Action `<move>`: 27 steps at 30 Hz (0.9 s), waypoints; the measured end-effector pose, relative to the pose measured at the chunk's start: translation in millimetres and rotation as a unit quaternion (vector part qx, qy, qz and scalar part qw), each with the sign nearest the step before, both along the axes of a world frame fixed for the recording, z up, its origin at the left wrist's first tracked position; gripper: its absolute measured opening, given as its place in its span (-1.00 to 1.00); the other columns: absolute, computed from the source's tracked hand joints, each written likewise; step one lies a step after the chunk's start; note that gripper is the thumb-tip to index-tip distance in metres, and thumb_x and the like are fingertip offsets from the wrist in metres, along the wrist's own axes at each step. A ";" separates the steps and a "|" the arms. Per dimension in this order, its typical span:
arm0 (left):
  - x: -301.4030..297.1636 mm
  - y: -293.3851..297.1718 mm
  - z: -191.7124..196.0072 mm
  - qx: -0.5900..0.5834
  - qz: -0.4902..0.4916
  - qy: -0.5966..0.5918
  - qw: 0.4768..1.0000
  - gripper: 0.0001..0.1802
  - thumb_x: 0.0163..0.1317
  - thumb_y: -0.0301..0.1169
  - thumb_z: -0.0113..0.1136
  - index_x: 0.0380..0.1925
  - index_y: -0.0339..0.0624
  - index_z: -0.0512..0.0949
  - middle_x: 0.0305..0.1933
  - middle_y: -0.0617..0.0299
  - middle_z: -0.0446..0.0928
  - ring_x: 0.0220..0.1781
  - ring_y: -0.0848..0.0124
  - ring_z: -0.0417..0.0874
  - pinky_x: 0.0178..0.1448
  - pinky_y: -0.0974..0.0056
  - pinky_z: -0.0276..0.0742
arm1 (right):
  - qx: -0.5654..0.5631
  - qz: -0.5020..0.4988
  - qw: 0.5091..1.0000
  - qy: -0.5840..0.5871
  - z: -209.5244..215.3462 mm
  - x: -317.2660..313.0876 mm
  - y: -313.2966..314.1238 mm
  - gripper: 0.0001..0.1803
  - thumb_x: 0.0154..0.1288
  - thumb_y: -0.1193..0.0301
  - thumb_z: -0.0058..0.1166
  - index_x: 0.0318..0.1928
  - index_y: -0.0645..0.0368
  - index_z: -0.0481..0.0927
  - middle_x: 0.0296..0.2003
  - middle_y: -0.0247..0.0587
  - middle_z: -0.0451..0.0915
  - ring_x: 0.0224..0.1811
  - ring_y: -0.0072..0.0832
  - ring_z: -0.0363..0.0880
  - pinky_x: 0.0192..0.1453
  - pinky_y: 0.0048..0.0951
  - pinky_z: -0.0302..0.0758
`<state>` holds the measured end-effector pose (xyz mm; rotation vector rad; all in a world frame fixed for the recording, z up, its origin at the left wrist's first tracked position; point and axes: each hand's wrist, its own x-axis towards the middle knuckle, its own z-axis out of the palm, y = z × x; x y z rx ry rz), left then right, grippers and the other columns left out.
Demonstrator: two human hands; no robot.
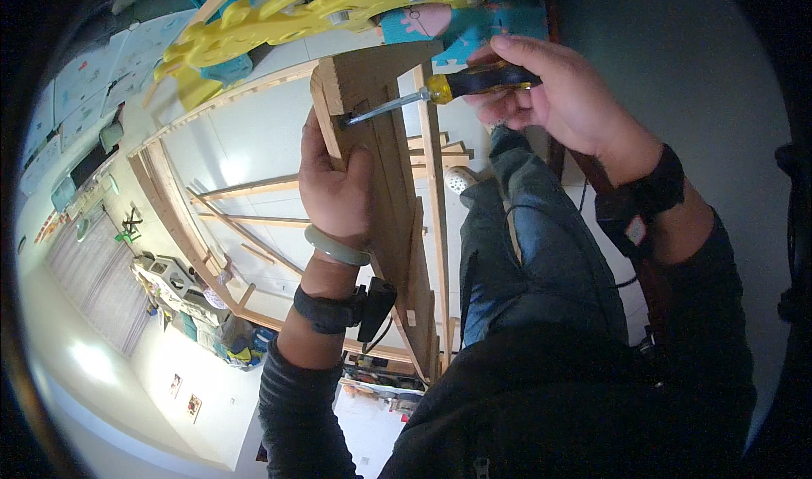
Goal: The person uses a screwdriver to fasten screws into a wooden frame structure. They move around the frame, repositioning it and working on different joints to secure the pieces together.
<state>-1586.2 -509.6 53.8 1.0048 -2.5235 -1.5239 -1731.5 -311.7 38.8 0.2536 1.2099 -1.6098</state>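
Screwdriver (457,83) has a yellow and black handle with a shiny silver shaft. The wooden frame (385,149) is plain light tan. Bracelet (337,248) is pale jade green, wrist straps (326,310) are black. Jeans (533,242) are faded blue, sleeves dark. Up top there's a bright yellow plastic piece (338,5) over teal foam mats (482,18).
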 end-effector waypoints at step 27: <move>-0.3 2.1 -2.0 0.046 0.004 0.026 0.999 -0.41 0.03 -0.61 -0.05 0.16 -0.22 0.23 0.03 0.10 0.47 0.02 0.35 0.50 0.08 0.31 0.41 | -0.037 -0.005 0.988 -0.147 -19.4 13.6 9.2 -0.50 0.30 -0.03 -0.17 -0.13 0.18 0.46 -0.73 -0.49 0.36 -0.83 -0.76 0.17 -0.78 -0.73 0.11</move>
